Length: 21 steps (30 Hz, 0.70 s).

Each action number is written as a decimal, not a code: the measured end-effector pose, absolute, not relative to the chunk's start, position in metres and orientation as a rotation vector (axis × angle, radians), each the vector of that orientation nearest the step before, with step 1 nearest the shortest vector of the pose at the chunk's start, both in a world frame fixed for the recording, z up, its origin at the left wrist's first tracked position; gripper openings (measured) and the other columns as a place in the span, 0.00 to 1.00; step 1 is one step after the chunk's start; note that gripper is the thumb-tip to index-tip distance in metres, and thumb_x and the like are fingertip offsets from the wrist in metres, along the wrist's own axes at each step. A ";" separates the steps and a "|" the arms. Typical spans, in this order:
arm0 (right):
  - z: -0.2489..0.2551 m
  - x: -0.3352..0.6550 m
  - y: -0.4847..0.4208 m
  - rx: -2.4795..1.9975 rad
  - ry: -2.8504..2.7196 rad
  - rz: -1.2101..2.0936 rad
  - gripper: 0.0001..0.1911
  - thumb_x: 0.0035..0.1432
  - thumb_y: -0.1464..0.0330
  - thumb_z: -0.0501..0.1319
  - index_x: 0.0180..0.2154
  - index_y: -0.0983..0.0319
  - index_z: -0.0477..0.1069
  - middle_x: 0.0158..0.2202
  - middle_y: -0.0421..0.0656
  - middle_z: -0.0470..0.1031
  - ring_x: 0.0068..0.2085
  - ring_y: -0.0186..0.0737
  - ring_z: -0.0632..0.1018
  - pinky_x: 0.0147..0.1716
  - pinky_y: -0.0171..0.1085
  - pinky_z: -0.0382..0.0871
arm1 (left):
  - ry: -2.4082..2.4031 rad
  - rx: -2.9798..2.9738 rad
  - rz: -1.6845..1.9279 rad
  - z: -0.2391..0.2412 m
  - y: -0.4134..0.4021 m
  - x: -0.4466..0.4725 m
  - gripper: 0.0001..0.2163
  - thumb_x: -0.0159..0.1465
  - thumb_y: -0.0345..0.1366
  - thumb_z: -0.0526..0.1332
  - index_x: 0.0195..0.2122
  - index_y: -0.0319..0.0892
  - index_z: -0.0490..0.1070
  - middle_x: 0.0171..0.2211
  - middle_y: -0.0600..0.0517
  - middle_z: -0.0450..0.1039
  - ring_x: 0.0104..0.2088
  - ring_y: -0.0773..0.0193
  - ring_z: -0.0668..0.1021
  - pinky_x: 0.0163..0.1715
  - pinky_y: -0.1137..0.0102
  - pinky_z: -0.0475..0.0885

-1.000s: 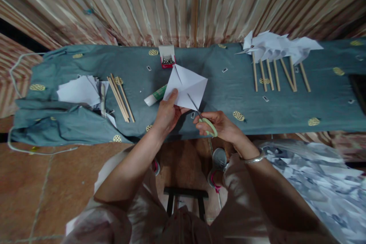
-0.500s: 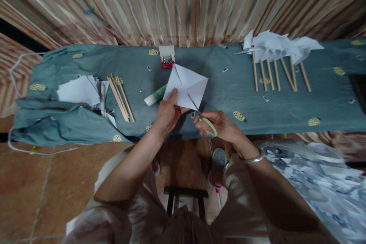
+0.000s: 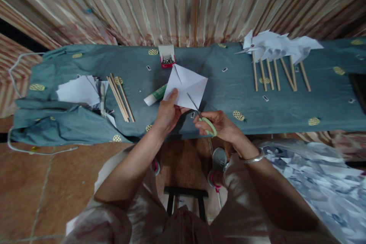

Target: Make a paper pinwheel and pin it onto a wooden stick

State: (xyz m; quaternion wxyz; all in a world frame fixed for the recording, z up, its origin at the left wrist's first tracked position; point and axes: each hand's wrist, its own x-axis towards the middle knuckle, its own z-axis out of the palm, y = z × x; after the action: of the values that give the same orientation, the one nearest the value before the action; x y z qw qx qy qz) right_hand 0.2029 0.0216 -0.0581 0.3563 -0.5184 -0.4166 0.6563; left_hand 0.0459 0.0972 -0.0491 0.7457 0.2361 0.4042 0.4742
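My left hand (image 3: 169, 112) grips a square white sheet of paper (image 3: 191, 80) by its lower left edge, thumb on top. A slit runs in from the sheet's top corner toward its middle. My right hand (image 3: 215, 124) is closed round the pale green handles of a pair of scissors (image 3: 208, 125). The scissor blades lie at the sheet's lower right corner and point toward its centre. Behind the paper, partly covered by it, lies a green and white tube (image 3: 156, 95). An open red and white box (image 3: 167, 59) of small metal pins touches the sheet's top corner in view.
Several wooden sticks (image 3: 121, 99) and a stack of white paper (image 3: 80, 90) lie left on the green tablecloth (image 3: 228, 95). White paper pinwheels (image 3: 280, 45) on sticks lie at the back right. A clear bag of white paper pieces (image 3: 317, 183) stands below right.
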 end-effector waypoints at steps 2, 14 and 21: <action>-0.057 0.203 0.022 -1.350 -1.085 1.688 0.21 0.43 0.52 0.75 0.28 0.63 0.77 0.18 0.36 0.73 0.21 0.28 0.72 0.20 0.30 0.63 | 0.884 0.503 1.035 -0.048 0.097 0.046 0.08 0.65 0.38 0.65 0.42 0.40 0.72 0.34 0.50 0.80 0.38 0.62 0.82 0.41 0.68 0.79; -0.057 0.201 0.022 -1.359 -1.072 1.682 0.22 0.41 0.52 0.76 0.28 0.63 0.76 0.18 0.37 0.72 0.21 0.29 0.71 0.21 0.31 0.64 | 0.921 0.520 1.018 -0.046 0.097 0.046 0.08 0.65 0.39 0.65 0.42 0.42 0.73 0.36 0.50 0.81 0.40 0.63 0.82 0.41 0.71 0.80; -0.053 0.201 0.023 -1.356 -1.022 1.720 0.23 0.38 0.53 0.77 0.27 0.63 0.76 0.19 0.36 0.72 0.21 0.28 0.72 0.21 0.30 0.65 | 0.909 0.540 1.037 -0.049 0.098 0.045 0.08 0.65 0.40 0.65 0.40 0.42 0.72 0.34 0.50 0.81 0.36 0.63 0.82 0.35 0.73 0.79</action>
State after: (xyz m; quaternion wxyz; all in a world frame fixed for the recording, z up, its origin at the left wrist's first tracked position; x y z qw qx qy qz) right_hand 0.2011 0.0226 -0.0533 0.3543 -0.5246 -0.3954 0.6655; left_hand 0.0455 0.0977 -0.0492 0.7380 0.2460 0.4143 0.4724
